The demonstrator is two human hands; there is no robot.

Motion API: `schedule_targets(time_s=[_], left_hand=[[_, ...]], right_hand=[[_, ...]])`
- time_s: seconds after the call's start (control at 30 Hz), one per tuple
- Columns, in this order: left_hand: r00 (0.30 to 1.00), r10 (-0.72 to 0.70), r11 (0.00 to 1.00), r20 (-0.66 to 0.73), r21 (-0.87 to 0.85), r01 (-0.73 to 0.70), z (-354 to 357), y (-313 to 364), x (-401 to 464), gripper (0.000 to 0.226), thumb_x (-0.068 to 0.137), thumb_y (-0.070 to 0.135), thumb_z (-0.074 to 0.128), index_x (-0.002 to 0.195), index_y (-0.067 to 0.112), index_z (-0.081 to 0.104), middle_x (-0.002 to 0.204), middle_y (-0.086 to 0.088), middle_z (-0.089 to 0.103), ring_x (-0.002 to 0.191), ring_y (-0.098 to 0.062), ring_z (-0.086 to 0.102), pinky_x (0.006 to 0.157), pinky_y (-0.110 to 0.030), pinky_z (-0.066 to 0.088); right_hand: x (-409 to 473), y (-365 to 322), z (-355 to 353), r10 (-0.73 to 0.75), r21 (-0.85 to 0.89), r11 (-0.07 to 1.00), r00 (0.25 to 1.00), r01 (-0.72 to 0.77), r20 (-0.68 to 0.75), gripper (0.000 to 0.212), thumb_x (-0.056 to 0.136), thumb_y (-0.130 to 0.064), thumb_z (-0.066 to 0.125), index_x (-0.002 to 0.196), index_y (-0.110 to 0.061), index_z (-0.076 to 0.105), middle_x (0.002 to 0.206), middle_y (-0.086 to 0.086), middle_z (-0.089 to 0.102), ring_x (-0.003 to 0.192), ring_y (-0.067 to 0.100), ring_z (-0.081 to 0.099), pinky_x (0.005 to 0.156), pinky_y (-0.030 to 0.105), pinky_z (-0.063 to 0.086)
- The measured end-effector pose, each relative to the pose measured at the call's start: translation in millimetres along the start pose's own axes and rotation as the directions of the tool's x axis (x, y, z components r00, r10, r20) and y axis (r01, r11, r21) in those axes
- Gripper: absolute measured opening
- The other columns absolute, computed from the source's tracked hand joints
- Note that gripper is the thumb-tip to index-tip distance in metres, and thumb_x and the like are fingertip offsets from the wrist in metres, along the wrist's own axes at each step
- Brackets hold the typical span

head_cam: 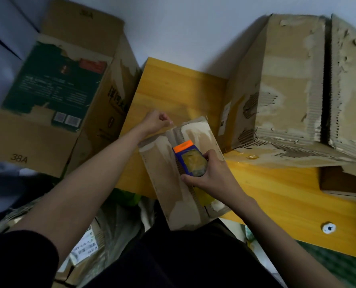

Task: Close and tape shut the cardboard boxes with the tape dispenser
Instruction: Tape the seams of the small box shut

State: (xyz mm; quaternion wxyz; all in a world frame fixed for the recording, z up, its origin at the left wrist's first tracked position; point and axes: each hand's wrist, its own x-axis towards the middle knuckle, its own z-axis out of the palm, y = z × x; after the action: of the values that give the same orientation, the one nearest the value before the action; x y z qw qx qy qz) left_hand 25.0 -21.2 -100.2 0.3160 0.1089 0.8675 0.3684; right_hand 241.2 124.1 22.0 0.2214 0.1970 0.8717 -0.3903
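At the centre of the frame we have a small box (173, 179) lying on the near edge of the yellow table (277, 196), its lower end hanging past the edge toward our lap. Its flaps are folded down and meet along a seam that runs from upper left to lower right. Our right hand (212, 175) has its grip clamped on the tape dispenser (190, 161), thumb on the lower left side and fingers curled over the right, and the dispenser sits on the box top right over that seam, its orange end pointing toward the top of the frame. Our left hand (155, 121) is at the box's far left corner, fingers curled in tight; it seems to pinch something thin there, perhaps the tape end, but we cannot tell for sure. In the upper right a big box (293, 84) with badly torn skin stands on the table, just beside the small one, with a dark gap between its top flaps. In the upper left a tall box (54, 90) marked 38A with a green printed panel lies off the table. At the right edge a flat piece of cardboard (345, 183) rests on the table. A white knob (328, 228) sits in the table's front face at lower right.
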Motion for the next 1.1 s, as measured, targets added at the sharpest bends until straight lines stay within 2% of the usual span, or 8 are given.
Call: schedule_targets(time_s=[0.13, 0.3, 0.4, 0.47, 0.6, 0.7, 0.97, 1.1], left_hand=[[0.995, -0.062, 0.998, 0.083, 0.004, 0.062, 9.9, -4.0, 1.2, 0.014, 0.098, 0.028, 0.064, 0.092, 0.015, 0.062, 0.083, 0.002, 0.056, 0.087, -0.017, 0.053, 0.066, -0.028, 0.041], [0.989, -0.112, 0.993, 0.099, 0.038, 0.109, 11.2, -4.4, -5.6, 0.029, 0.102, 0.032, 0.058, 0.125, 0.016, 0.062, 0.114, -0.004, 0.057, 0.103, -0.023, 0.057, 0.086, -0.036, 0.049], [0.989, 0.053, 0.999, -0.14, -0.007, -0.054, 13.3, -3.2, -15.9, 0.015, 0.097, 0.025, 0.067, 0.1, 0.012, 0.074, 0.098, -0.003, 0.068, 0.093, -0.021, 0.064, 0.076, -0.034, 0.052], [0.981, 0.122, 0.991, -0.153, -0.042, -0.13, 13.1, -1.3, -23.9, 0.021, 0.093, 0.03, 0.071, 0.084, 0.012, 0.077, 0.079, 0.001, 0.071, 0.077, -0.016, 0.067, 0.066, -0.031, 0.048], [0.989, 0.108, 0.989, -0.099, -0.092, -0.118, 12.5, -4.3, -32.0, 0.022, 0.078, 0.033, 0.085, 0.092, 0.017, 0.082, 0.087, 0.004, 0.076, 0.079, 0.0, 0.067, 0.071, -0.023, 0.054], [0.984, 0.111, 0.99, -0.136, -0.065, -0.121, 12.1, -8.0, -31.5, 0.022, 0.078, 0.034, 0.085, 0.091, 0.017, 0.082, 0.085, 0.004, 0.076, 0.076, 0.004, 0.065, 0.069, -0.023, 0.051], [0.956, 0.056, 0.992, -0.288, -0.088, -0.085, 12.6, -15.8, -29.3, 0.024, 0.084, 0.032, 0.08, 0.077, 0.009, 0.08, 0.076, -0.006, 0.075, 0.075, -0.02, 0.07, 0.067, -0.04, 0.051], [0.952, 0.043, 0.994, -0.304, -0.082, -0.071, 16.7, -18.1, -26.5, 0.029, 0.085, 0.033, 0.079, 0.076, 0.006, 0.078, 0.075, -0.01, 0.074, 0.072, -0.023, 0.067, 0.064, -0.038, 0.048]], right_hand=[[1.4, -1.0, -2.7, 0.018, 0.016, 1.0, 1.0, -0.018, 0.011, 0.069, 0.069, -0.06, 0.083, 0.109, -0.021, 0.043, 0.097, -0.004, 0.056, 0.086, 0.015, 0.058, 0.059, 0.027, 0.04], [2.2, -1.8, -6.5, 0.031, 0.066, 0.997, 0.999, -0.032, 0.013, 0.071, 0.067, -0.059, 0.085, 0.114, -0.023, 0.046, 0.103, -0.004, 0.058, 0.089, 0.012, 0.059, 0.061, 0.025, 0.043], [1.7, -1.5, -7.1, 0.028, 0.072, 0.997, 0.999, -0.029, 0.017, 0.074, 0.066, -0.058, 0.086, 0.117, -0.023, 0.046, 0.106, -0.004, 0.057, 0.093, 0.013, 0.059, 0.063, 0.024, 0.044], [1.0, -1.4, -7.6, 0.028, 0.087, 0.996, 0.999, -0.029, 0.019, 0.076, 0.066, -0.056, 0.087, 0.121, -0.023, 0.046, 0.109, -0.004, 0.057, 0.096, 0.013, 0.059, 0.065, 0.024, 0.045], [-0.7, -1.1, -7.7, 0.026, 0.115, 0.993, 0.999, -0.031, 0.04, 0.083, 0.067, -0.053, 0.088, 0.131, -0.022, 0.045, 0.116, -0.004, 0.057, 0.102, 0.013, 0.059, 0.074, 0.027, 0.054], [-2.2, -2.1, -8.8, 0.013, 0.132, 0.991, 0.998, -0.02, 0.057, 0.092, 0.065, -0.049, 0.09, 0.139, -0.022, 0.042, 0.122, -0.006, 0.054, 0.107, 0.011, 0.057, 0.075, 0.019, 0.052], [1.5, -8.8, -21.5, 0.044, 0.121, 0.991, 0.997, -0.051, 0.06, 0.075, 0.07, -0.043, 0.089, 0.127, -0.021, 0.046, 0.106, -0.009, 0.058, 0.087, -0.002, 0.058, 0.055, 0.009, 0.045], [-4.1, -10.1, -21.7, 0.028, 0.066, 0.997, 1.0, -0.029, 0.003, 0.067, 0.071, -0.045, 0.085, 0.119, -0.021, 0.045, 0.102, -0.006, 0.06, 0.086, 0.006, 0.061, 0.052, 0.015, 0.043]])
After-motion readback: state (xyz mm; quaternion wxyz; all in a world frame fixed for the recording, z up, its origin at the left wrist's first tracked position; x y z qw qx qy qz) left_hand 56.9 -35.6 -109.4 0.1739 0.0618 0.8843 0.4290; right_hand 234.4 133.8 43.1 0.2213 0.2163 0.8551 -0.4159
